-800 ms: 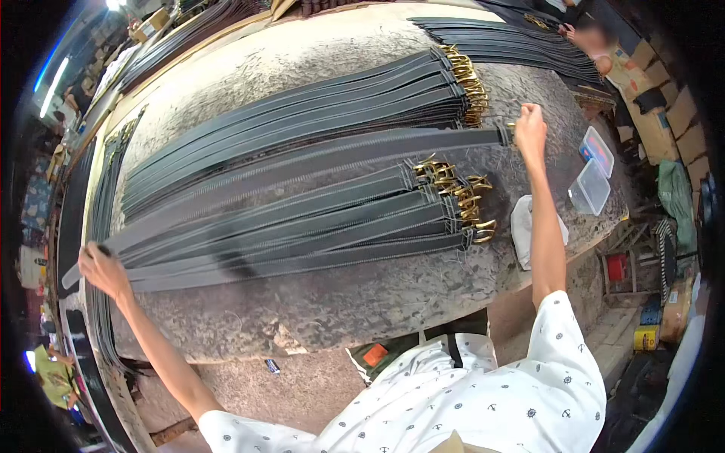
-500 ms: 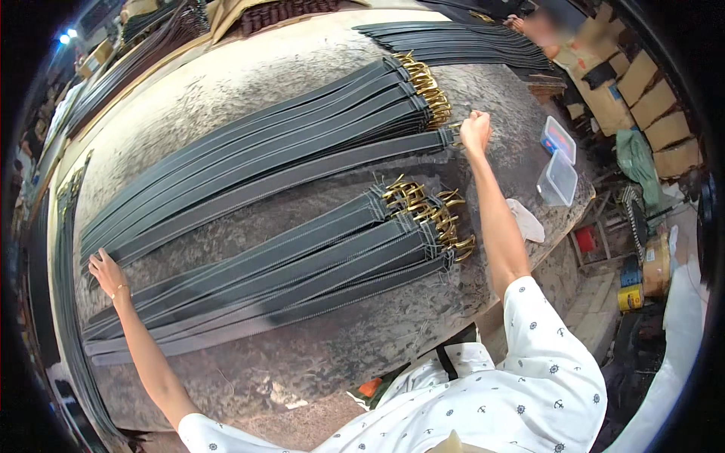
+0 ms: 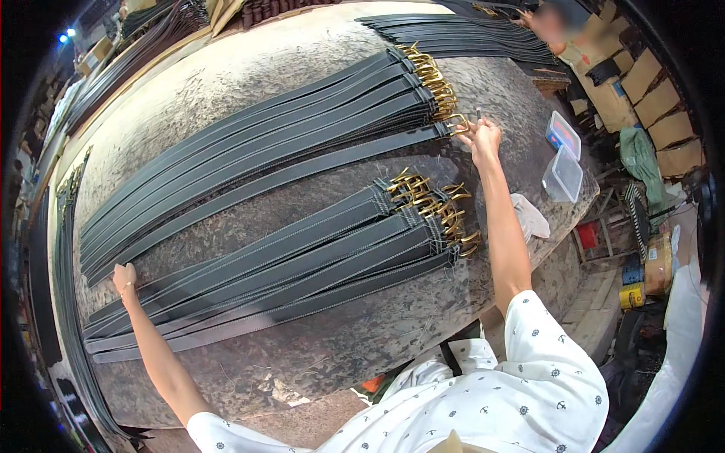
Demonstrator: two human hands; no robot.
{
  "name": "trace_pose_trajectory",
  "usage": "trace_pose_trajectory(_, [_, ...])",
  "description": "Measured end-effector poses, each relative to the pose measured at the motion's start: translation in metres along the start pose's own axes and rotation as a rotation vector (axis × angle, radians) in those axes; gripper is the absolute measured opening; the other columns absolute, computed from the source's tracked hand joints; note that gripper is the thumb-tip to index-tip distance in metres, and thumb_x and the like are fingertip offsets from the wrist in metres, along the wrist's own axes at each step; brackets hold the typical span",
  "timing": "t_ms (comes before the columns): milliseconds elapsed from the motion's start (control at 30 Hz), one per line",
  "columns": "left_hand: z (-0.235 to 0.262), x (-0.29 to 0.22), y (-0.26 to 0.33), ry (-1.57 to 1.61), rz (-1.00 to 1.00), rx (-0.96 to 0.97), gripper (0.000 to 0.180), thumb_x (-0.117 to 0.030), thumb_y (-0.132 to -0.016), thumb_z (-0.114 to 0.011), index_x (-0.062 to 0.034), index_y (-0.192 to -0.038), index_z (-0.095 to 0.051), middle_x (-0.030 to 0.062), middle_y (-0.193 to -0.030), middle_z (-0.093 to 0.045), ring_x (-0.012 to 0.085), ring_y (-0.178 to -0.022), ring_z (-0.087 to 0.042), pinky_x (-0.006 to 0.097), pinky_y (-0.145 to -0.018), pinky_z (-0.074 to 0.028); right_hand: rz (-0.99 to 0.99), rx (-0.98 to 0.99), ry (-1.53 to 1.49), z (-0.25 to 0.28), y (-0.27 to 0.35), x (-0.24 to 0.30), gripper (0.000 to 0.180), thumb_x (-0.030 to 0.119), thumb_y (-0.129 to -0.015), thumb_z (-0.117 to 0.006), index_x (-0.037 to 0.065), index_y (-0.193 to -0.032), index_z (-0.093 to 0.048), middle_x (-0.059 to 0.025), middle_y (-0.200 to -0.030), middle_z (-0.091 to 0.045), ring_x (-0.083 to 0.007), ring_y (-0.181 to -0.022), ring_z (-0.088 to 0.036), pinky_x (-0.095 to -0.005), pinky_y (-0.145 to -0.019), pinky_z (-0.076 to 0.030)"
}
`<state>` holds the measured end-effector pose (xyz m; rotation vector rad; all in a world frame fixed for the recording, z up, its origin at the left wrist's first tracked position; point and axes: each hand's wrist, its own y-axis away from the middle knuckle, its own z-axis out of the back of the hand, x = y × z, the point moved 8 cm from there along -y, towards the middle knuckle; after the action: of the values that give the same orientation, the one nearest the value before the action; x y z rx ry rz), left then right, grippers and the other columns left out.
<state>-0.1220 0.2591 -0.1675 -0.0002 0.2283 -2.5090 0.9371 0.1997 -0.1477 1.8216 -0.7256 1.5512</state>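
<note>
A dark belt (image 3: 302, 167) lies along the near side of a large stack of dark belts (image 3: 264, 121) with light stitching and brass-coloured buckles. At its buckle end, my right hand (image 3: 485, 141) pinches the buckle (image 3: 458, 125) between its fingers. A short dark stick (image 3: 478, 113) pokes up from the same hand. My left hand (image 3: 124, 281) is closed beside the stack's tail ends, and what it holds, if anything, is hidden. Nearer to me is a second stack of belts (image 3: 302, 260), its buckles (image 3: 430, 204) bunched at the right.
The worn table (image 3: 362, 340) carries more dark belts (image 3: 461, 38) at the far side and a bundle (image 3: 68, 302) along the left edge. On the right are a clear plastic box (image 3: 563, 175), a lidded container (image 3: 563, 136) and a white cloth (image 3: 531, 217). Another person is at the far right.
My left hand has shifted slightly right and nearer to me, its fingers now closed. My right hand has loosened from a fist and lowered slightly, with the dark stick now showing.
</note>
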Motion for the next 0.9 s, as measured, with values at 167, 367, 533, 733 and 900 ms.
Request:
trace_pose_trajectory(167, [0.045, -0.167, 0.142, 0.093, -0.481, -0.374, 0.027, -0.023, -0.092, -0.059, -0.0016, -0.104, -0.070, 0.0261, -0.107, -0.067, 0.0442, -0.104, -0.063, 0.049, -0.093, -0.050, -0.015, 0.084, -0.092, 0.011, 0.002, -0.004, 0.029, 0.015, -0.109, -0.032, -0.006, -0.129, -0.037, -0.0231, -0.109, -0.066, -0.0306, -0.091, -0.072, -0.0499, -0.087, -0.060])
trace_pose_trajectory(367, [0.091, -0.424, 0.331, 0.656, -1.167, 0.029, 0.028, -0.021, -0.092, -0.063, 0.0006, -0.109, -0.068, 0.0191, -0.114, -0.066, 0.0376, -0.108, -0.062, 0.045, -0.094, -0.051, 0.018, 0.160, -0.244, 0.016, 0.011, -0.006, 0.029, 0.017, -0.110, -0.033, -0.004, -0.129, -0.036, -0.0251, -0.117, -0.065, -0.0342, -0.102, -0.070, -0.0493, -0.095, -0.055])
trace_pose_trajectory(533, [0.077, -0.547, 0.403, 0.587, -1.419, 0.055, 0.048, -0.030, -0.092, -0.066, 0.0015, -0.128, -0.059, 0.0197, -0.126, -0.062, 0.0377, -0.119, -0.056, 0.044, -0.101, -0.046, 0.036, 0.259, -0.378, 0.004, 0.023, -0.015, 0.030, 0.017, -0.110, -0.037, -0.002, -0.132, -0.033, -0.0257, -0.128, -0.061, -0.0368, -0.111, -0.066, -0.0479, -0.102, -0.051])
trace_pose_trajectory(733, [0.064, -0.586, 0.415, 0.430, -1.433, 0.082, 0.047, -0.018, -0.086, -0.072, 0.0008, -0.127, -0.058, 0.0178, -0.115, -0.063, 0.0378, -0.109, -0.058, 0.044, -0.094, -0.049, 0.036, 0.427, -0.541, 0.005, 0.030, -0.028, 0.015, 0.019, -0.108, -0.045, 0.006, -0.114, -0.043, -0.0199, -0.128, -0.062, -0.0337, -0.118, -0.064, -0.0444, -0.103, -0.050])
trace_pose_trajectory(900, [0.070, -0.573, 0.407, 0.598, -1.354, 0.074, 0.036, -0.016, -0.086, -0.070, 0.0002, -0.118, -0.062, 0.0168, -0.109, -0.066, 0.0366, -0.106, -0.063, 0.045, -0.091, -0.052, 0.056, 0.472, -0.532, -0.005, 0.030, -0.029, 0.019, 0.017, -0.108, -0.046, 0.001, -0.119, -0.047, -0.0156, -0.124, -0.062, -0.0293, -0.119, -0.064, -0.0407, -0.105, -0.049])
